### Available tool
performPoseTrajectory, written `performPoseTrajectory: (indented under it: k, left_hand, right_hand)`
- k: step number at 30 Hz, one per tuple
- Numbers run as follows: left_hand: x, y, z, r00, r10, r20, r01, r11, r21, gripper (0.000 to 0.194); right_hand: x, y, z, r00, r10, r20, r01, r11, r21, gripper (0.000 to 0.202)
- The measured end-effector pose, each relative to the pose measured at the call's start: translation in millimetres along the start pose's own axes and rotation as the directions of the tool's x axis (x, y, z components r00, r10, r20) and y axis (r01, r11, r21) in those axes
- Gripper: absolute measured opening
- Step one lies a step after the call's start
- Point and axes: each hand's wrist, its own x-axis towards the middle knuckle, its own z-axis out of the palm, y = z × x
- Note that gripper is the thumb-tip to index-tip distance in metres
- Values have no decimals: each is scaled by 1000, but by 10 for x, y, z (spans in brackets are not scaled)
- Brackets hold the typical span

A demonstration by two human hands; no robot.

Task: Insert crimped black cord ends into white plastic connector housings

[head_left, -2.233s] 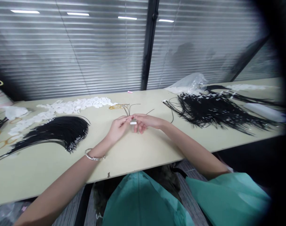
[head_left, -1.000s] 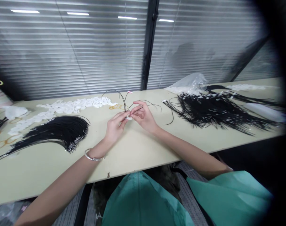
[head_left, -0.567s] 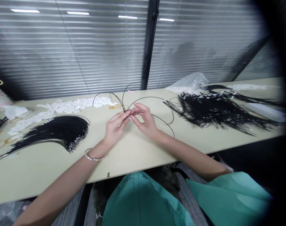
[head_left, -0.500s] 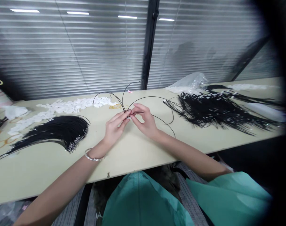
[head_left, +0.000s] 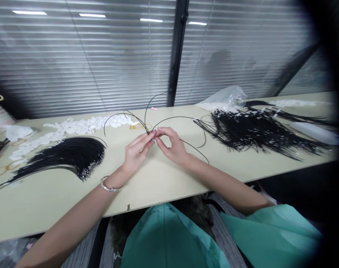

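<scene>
My left hand (head_left: 136,152) pinches several thin black cords (head_left: 145,118) near the middle of the table, and their loose ends arch up and to the left. Touching it at the fingertips, my right hand (head_left: 172,145) is closed on the cords too, thumb against forefinger. The small part between the fingertips is too tiny to make out. One cord curves right from the hands towards a large heap of black cords with white ends (head_left: 242,130). On the left lies a neat bundle of black cords (head_left: 71,154) with silvery tips.
Small white pieces (head_left: 88,124) are spread along the back left of the table (head_left: 158,178). Yellow rubber bands (head_left: 140,126) lie behind my hands. A clear plastic bag (head_left: 227,98) sits at the back right, before the window blinds (head_left: 116,56).
The loose cord ends on the left have swung further left and down. My right fingers have shifted slightly down; my left hand has barely moved.
</scene>
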Motion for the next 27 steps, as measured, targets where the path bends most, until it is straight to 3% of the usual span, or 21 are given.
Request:
performPoseTrajectory:
  k: [7, 10, 14, 17, 21, 27]
  left_hand:
    - [17, -136, 16, 969, 248, -8, -245, 962, 124, 40]
    - [23, -157, 15, 965, 261, 35, -263, 954, 145, 42]
    - [26, -156, 7, 973, 222, 68, -230, 961, 152, 42]
    - [19, -176, 4, 981, 177, 84, -187, 973, 133, 41]
    - [-1, -207, 10, 992, 57, 116, -63, 997, 47, 41]
    - [-4, -219, 25, 988, -85, 127, 88, 996, -17, 41]
  right_hand:
    - [-2, 65, 8, 999, -22, 37, 23, 999, -46, 39]
    - [-9, 108, 24, 999, -30, 42, 32, 999, -27, 36]
    - [-30, 134, 52, 999, 9, 45, -9, 1000, 2, 32]
    - [-51, 124, 67, 992, 113, 51, -115, 992, 42, 29]
    - [-60, 94, 73, 965, 254, 70, -259, 962, 83, 33]
    - [-6, 54, 56, 936, 345, 74, -351, 931, 101, 31]
